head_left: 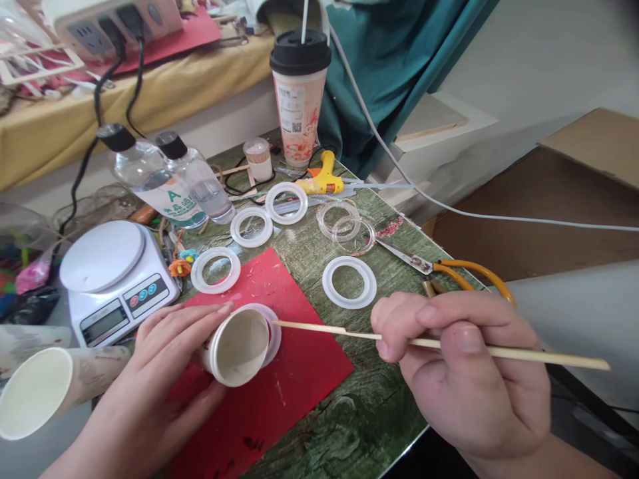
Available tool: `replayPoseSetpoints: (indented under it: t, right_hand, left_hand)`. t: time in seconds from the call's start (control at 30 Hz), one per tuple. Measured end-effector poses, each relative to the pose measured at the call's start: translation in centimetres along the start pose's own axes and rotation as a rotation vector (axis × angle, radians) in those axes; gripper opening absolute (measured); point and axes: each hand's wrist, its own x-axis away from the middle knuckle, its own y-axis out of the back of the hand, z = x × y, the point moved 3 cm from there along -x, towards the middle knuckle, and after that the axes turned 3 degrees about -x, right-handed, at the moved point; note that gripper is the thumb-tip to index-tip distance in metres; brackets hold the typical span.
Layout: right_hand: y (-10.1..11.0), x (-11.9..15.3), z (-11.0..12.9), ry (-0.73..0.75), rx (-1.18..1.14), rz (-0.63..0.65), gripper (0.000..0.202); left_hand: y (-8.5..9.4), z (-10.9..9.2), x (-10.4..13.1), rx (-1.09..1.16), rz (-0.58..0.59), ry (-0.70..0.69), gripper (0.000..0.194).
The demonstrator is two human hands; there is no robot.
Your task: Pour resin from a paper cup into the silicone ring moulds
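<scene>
My left hand (170,372) is wrapped round a white paper cup (240,348), which tilts over a red sheet (299,339) with its mouth toward me. Partly behind the cup on the sheet lies a translucent ring mold (273,339). In my right hand (464,372) a thin wooden stick (544,356) is pinched between thumb and fingers. Its left tip points at the cup and the ring mold beside the rim; whether it touches them I cannot tell. Another ring mold (349,282) sits on the green table to the right of the sheet.
Several more rings, such as one (215,270) at the left, lie behind the sheet. A white scale (117,279), bottles (170,193), a paper cup (34,392), a lidded drink cup (299,100), a yellow glue gun (324,176) and orange-handled scissors (449,266) stand or lie around.
</scene>
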Motion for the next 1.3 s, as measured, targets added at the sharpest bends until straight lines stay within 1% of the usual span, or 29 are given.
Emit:
replayPoseSetpoints:
  t: [0.17, 0.3, 0.4, 0.6, 0.77, 0.87, 0.97, 1.03, 1.13, 1.3]
  right_hand:
    - [-0.4, 0.2, -0.3, 0.012, -0.006, -0.048, 0.020]
    - [-0.5, 0.4, -0.5, 0.005, -0.013, -0.061, 0.019]
    - [-0.4, 0.3, -0.5, 0.010, -0.014, -0.054, 0.019]
    - [-0.2, 0.1, -0.3, 0.030, -0.017, 0.003, 0.022]
    - [0.0, 0.2, -0.3, 0.024, -0.011, 0.004, 0.022]
    - [-0.1, 0.2, -0.3, 0.031, -0.005, -0.003, 0.022]
    - [-0.2, 0.2, -0.4, 0.028, -0.002, -0.025, 0.021]
    - [-0.3, 0.2, -0.6, 0.015, -0.002, -0.051, 0.021]
    - [-0.3, 0.3, -0.8, 0.004, 0.015, -0.086, 0.019]
    - [-0.2, 0.4, -1.1, 0.010, 0.031, -0.111, 0.018]
  left_hand:
    - [0.1, 0.1, 0.2, -0.001, 0.003, 0.003, 0.044]
    - [0.1, 0.1, 0.5, 0.013, 0.000, -0.002, 0.046]
    - [-0.1, 0.1, 0.6, 0.030, -0.012, 0.001, 0.050]
    - [-0.2, 0.5, 0.8, 0.074, -0.042, 0.032, 0.055]
    - [0.0, 0.5, 0.6, 0.066, -0.056, 0.029, 0.055]
    - [0.0, 0.6, 0.8, 0.063, -0.038, 0.045, 0.060]
    - [0.1, 0.5, 0.9, 0.054, 0.010, 0.064, 0.064]
    - [0.1, 0.4, 0.8, 0.049, 0.019, 0.056, 0.062]
    - [0.2, 0.1, 0.5, 0.051, -0.007, 0.036, 0.053]
    - [0.3, -0.2, 0.2, 0.043, 0.006, 0.039, 0.053]
